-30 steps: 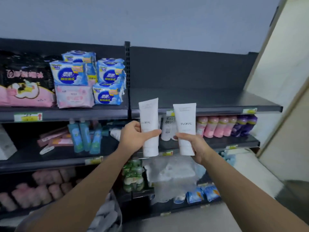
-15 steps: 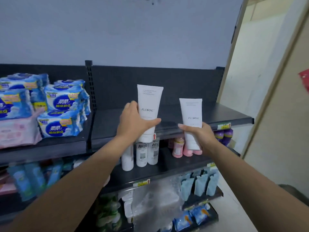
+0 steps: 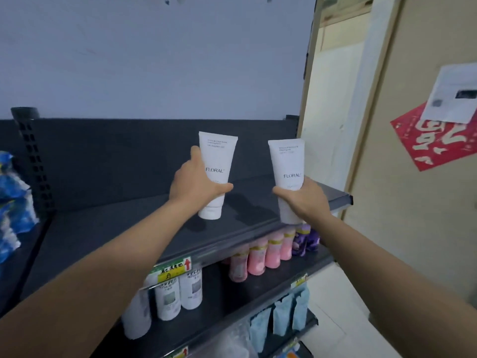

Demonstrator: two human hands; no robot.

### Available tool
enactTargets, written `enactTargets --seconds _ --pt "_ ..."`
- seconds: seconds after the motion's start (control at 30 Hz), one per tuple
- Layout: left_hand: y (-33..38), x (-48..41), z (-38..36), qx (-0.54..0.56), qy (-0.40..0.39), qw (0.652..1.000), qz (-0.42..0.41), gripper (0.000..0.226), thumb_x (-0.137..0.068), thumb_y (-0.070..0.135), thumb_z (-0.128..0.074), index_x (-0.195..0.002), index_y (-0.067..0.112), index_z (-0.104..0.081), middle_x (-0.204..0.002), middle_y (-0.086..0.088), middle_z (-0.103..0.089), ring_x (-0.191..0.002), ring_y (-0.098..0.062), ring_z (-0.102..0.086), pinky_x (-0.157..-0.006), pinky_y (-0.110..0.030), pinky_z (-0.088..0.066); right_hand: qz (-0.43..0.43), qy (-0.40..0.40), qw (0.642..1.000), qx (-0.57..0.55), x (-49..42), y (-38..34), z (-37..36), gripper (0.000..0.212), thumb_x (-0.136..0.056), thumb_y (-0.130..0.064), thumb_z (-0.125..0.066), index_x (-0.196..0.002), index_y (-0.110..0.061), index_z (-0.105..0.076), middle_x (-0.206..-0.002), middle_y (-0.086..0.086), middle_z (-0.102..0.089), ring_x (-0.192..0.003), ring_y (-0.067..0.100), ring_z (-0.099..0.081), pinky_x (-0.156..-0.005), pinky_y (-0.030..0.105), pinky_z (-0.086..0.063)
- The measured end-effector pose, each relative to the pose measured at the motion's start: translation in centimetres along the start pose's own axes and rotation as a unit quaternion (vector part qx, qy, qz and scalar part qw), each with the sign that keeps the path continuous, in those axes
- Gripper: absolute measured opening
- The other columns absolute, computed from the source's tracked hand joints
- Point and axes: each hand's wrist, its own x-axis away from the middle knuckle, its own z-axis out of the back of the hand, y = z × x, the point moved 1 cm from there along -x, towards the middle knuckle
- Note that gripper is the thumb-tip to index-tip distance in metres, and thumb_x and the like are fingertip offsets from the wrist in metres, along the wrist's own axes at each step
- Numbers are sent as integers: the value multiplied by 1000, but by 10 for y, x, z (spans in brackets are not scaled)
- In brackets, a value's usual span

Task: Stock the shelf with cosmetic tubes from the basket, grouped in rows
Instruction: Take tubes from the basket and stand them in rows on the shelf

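While both arms are reaching up toward the dark grey metal top shelf [image 3: 124,228], the left hand [image 3: 198,187] is gripping a white plastic cosmetic tube printed FLORAL [image 3: 217,161] around its lower half, with the thumb crossing the front and the fingers wrapping behind. That tube is standing upright, cap down. Its flat crimped end is rising above the hand and its cap is sitting right at the shelf surface, though I cannot tell whether it is touching. The right hand [image 3: 305,201] is clutching a second white FLORAL tube [image 3: 287,164] low down, mostly hiding the cap end. This tube is being held upright over the shelf's front edge near the right end, apart from the first. Below, pink bottles [image 3: 265,251], purple bottles [image 3: 305,239] and white bottles [image 3: 178,293] are lining the next shelf.
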Motion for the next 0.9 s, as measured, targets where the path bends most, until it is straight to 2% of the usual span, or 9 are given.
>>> enactTargets --seconds 0.13,0.23,0.33,0.5,0.6,0.7,0.83,0.9 --pt "11 -39 -48 -13 -7 1000 8 82 -61 40 -84 -113 16 -25 -88 1 -52 -81 -27 -53 -60 -34 -43 -17 15 999 36 -66 33 5 39 -71 -51 -66 -98 -25 -55 -96 0 -61 -88 26 -57 -77 36 -49" --pt "26 -76 -98 -17 -12 1000 2 84 -62 37 -85 -113 15 -22 -78 6 -47 -79 -27 -55 -56 -31 -40 -34 19 999 35 -123 66 4 42 -70 -50 -67 -97 -21 -57 -93 2 -63 -83 27 -60 -75 41 -56" --pt "45 -117 -157 -10 -26 1000 8 83 -63 36 -84 -113 16 -21 -79 6 -49 -78 -26 -56 -56 -30 -40 -52 -8 998 37 -181 101 5 40 -69 -46 -72 -96 -19 -60 -92 3 -64 -80 26 -62 -73 46 -59" --pt "77 -186 -256 46 -31 997 53 81 -63 34 -84 -108 18 -19 -80 8 -52 -79 -24 -57 -60 -31 -44 -75 -27 996 32 -272 154 16 59 -50 -58 -71 -95 -21 -63 -89 -2 -68 -75 20 -65 -66 42 -60" --pt "93 -221 -308 57 -24 996 59 78 -64 31 -84 -104 20 -17 -90 3 -56 -80 -25 -58 -61 -33 -47 -69 -43 996 27 -316 174 23 51 -52 -53 -75 -91 -23 -64 -85 -6 -69 -75 16 -66 -67 42 -60" --pt "106 -246 -351 62 -16 996 70 78 -65 30 -84 -103 20 -17 -89 4 -53 -80 -25 -57 -64 -35 -50 -54 -73 996 13 -350 188 25 37 -59 -43 -80 -87 -25 -64 -85 -6 -69 -79 17 -66 -68 44 -60" --pt "116 -264 -392 79 -19 993 87 79 -64 32 -85 -107 18 -19 -90 5 -53 -80 -26 -60 -69 -39 -54 -23 -114 993 10 -374 203 14 35 -59 -43 -82 -85 -29 -65 -85 -8 -70 -81 14 -67 -70 44 -60" --pt "118 -271 -407 80 -23 992 92 75 -67 32 -81 -106 20 -18 -93 3 -58 -79 -25 -61 -65 -37 -52 -6 -139 990 13 -379 205 8 35 -59 -42 -82 -89 -29 -68 -85 -10 -70 -80 13 -66 -70 41 -60"
